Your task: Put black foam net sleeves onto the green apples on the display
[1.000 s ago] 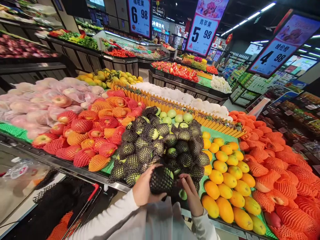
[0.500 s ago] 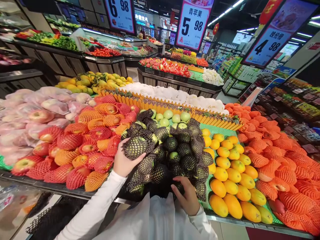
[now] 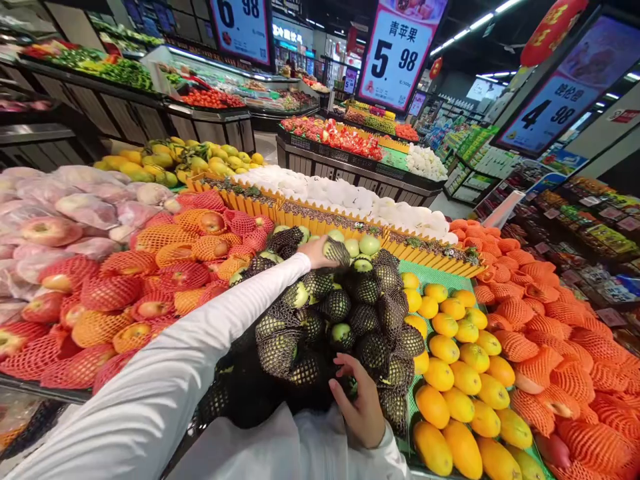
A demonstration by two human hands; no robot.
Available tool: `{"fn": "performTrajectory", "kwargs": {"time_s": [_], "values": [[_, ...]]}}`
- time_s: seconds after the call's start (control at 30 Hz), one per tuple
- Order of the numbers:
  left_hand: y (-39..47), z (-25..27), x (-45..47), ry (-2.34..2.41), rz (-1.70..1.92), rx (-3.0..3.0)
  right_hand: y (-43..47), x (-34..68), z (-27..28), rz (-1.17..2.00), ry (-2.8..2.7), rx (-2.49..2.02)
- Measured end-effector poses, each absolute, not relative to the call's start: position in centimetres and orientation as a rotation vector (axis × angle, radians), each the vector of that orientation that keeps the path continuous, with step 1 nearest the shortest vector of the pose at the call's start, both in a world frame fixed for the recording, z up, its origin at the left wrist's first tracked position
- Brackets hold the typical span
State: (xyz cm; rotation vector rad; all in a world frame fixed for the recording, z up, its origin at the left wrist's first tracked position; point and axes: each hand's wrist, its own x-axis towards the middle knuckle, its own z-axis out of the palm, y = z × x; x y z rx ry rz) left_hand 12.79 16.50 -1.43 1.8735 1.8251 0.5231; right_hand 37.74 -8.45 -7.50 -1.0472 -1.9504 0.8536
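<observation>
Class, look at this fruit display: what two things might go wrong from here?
The netted green apple in the left hand might slip and roll down the heaped netted apples. The left sleeve, stretched over part of that heap, could brush one loose.

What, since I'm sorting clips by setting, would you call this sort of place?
Most likely a supermarket's produce section: price signs hang overhead, green apples lie heaped beside other piles of fruit, and packaged goods fill shelves on the right.
</observation>
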Motion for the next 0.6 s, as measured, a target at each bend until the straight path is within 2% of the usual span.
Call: {"fn": "performTrajectory", "kwargs": {"time_s": [0.1, 0.23, 0.4, 0.6], "values": [[18.8, -2.5, 15.5, 1.667, 0.18, 2.008, -8.5, 38.5, -8.0, 0.851, -1.967, -1.06], [21.2, -3.1, 16.4, 1.61, 0.118, 1.99, -8.6, 40.6, -8.9, 0.828, -1.905, -1.192], [24.0, -2.9, 11.9, 1.967, 0.237, 1.896, -8.5, 41.9, -9.6, 0.801, -1.771, -1.275], [25.2, -4.8, 3.2, 2.293, 0.107, 1.609, -7.0, 40.7, -9.3, 0.788, -1.759, -1.21]]}}
